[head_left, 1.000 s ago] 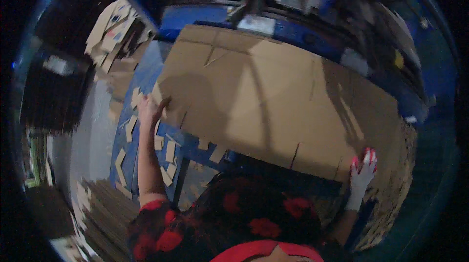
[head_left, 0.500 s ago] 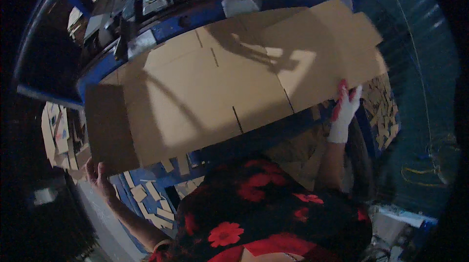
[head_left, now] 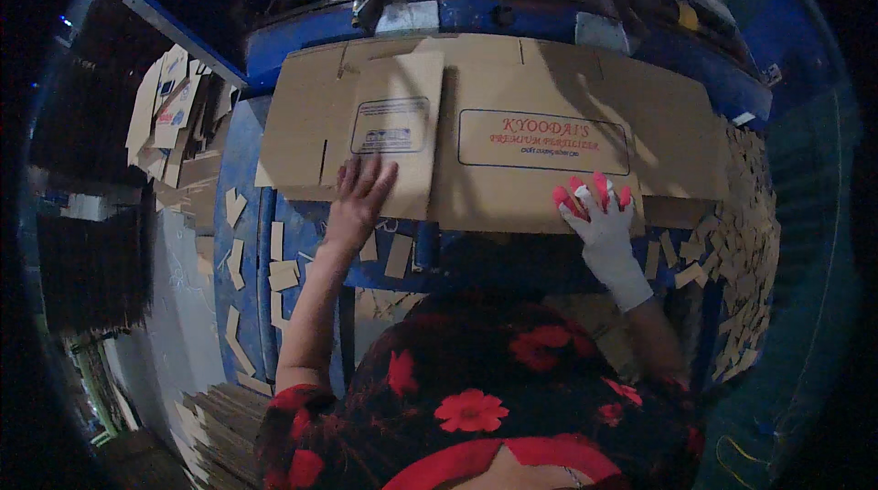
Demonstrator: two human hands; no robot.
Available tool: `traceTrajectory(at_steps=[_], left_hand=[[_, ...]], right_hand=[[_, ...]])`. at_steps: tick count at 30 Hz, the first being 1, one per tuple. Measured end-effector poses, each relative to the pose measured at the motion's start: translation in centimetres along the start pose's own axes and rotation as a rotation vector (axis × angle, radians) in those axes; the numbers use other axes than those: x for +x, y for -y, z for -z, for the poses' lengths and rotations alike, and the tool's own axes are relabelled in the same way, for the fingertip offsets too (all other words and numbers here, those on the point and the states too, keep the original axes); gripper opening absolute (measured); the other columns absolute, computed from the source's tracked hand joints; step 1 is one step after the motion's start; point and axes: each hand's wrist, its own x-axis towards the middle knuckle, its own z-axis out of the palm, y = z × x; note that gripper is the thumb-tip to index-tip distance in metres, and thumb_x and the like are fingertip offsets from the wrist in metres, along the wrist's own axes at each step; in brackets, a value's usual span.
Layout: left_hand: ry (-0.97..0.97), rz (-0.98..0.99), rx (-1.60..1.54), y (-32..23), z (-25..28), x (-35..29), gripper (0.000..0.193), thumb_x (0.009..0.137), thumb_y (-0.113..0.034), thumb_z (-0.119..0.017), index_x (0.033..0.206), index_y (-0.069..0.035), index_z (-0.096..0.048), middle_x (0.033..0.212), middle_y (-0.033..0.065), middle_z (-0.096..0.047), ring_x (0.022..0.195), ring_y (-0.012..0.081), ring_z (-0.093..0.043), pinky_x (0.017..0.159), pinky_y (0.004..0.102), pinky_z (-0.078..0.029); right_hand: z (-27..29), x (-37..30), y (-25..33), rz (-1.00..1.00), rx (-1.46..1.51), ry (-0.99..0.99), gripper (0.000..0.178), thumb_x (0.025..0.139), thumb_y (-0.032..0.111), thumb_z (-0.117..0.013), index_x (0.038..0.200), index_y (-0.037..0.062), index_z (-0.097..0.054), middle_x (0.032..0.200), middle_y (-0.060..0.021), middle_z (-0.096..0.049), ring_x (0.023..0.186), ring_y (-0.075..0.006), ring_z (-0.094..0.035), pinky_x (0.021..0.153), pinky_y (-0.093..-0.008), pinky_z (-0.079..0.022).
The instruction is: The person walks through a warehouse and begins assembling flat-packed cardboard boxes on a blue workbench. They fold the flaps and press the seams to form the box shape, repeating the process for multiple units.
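A brown cardboard box blank (head_left: 540, 184) lies across the blue machine table, with printed panels facing up. Its left end is folded over, making a narrower raised panel (head_left: 393, 175) with a small printed block. My bare left hand (head_left: 361, 193) rests on the lower part of that folded panel, fingers stretched forward. On the wide panel with a framed red and blue print, near its close edge, lies my right hand (head_left: 599, 225) in a white glove with red fingertips. Its fingers are spread on the board, and neither hand grips anything. What lies beneath the blank is hidden.
Behind the blank runs a blue machine (head_left: 512, 19) with metal parts. Small cardboard offcuts (head_left: 283, 275) litter the blue surface at left, and a heap of scraps (head_left: 741, 243) lies at right. Stacked cardboard (head_left: 229, 435) stands at lower left, with more cardboard pieces (head_left: 174, 115) farther up.
The blank was held up tilted by its ends, plain side showing; now it lies folded with print upward. My left hand has moved inward from its left corner, and my right hand's fingers have spread flat.
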Motion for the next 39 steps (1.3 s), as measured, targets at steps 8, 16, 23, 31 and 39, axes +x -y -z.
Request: traceTrajectory(at_steps=[8,16,23,31,39], left_hand=[[0.095,-0.071,0.165,0.0,-0.6,0.4,0.050,0.081,-0.014,-0.052,0.130,-0.017,-0.045,0.128,0.0126,-0.047,0.119,0.0405,-0.042,0.097,0.0593,-0.032],[0.149,-0.105,0.104,0.5,-0.1,0.6,0.053,0.079,-0.011,-0.054,0.130,-0.016,-0.043,0.128,0.0101,-0.050,0.119,0.0430,-0.042,0.097,0.0596,-0.031],[0.279,-0.150,-0.002,1.3,0.5,2.0,0.053,0.080,-0.007,-0.052,0.131,-0.016,-0.044,0.135,0.0070,-0.046,0.126,0.0406,-0.036,0.103,0.0538,-0.028],[0.476,-0.106,-0.222,0.9,3.5,4.4,0.060,0.072,-0.016,-0.067,0.129,-0.013,-0.047,0.129,0.0114,-0.050,0.123,0.0412,-0.038,0.104,0.0495,-0.028],[0.104,0.240,0.008,7.2,-3.8,3.6,0.066,0.081,-0.034,-0.062,0.134,-0.004,-0.036,0.134,0.0188,-0.040,0.119,0.0400,-0.040,0.101,0.0474,-0.030]], right_hand=[[0.1,0.9,-0.2,-0.034,0.003,-0.015,0.046,0.074,0.005,-0.051,0.113,0.0264,-0.061,0.128,-0.0060,-0.046,0.122,-0.0404,-0.036,0.095,-0.0653,-0.022],[-0.3,2.1,-0.1,-0.004,-0.001,-0.066,0.048,0.072,0.002,-0.051,0.113,0.0264,-0.060,0.130,-0.0064,-0.045,0.124,-0.0381,-0.035,0.097,-0.0647,-0.019],[-0.3,1.8,-0.3,-0.067,0.037,-0.019,0.060,0.068,-0.002,-0.052,0.121,0.0253,-0.055,0.136,-0.0059,-0.040,0.130,-0.0356,-0.029,0.101,-0.0612,-0.018],[1.8,2.3,-0.5,-0.023,0.012,0.085,0.050,0.077,0.009,-0.054,0.124,0.0241,-0.053,0.137,-0.0086,-0.036,0.123,-0.0397,-0.034,0.093,-0.0681,-0.024],[1.1,4.8,-8.9,-0.404,0.541,-0.226,0.050,0.080,0.018,-0.059,0.128,0.0076,-0.047,0.130,-0.0161,-0.047,0.123,-0.0368,-0.040,0.101,-0.0553,-0.027]])
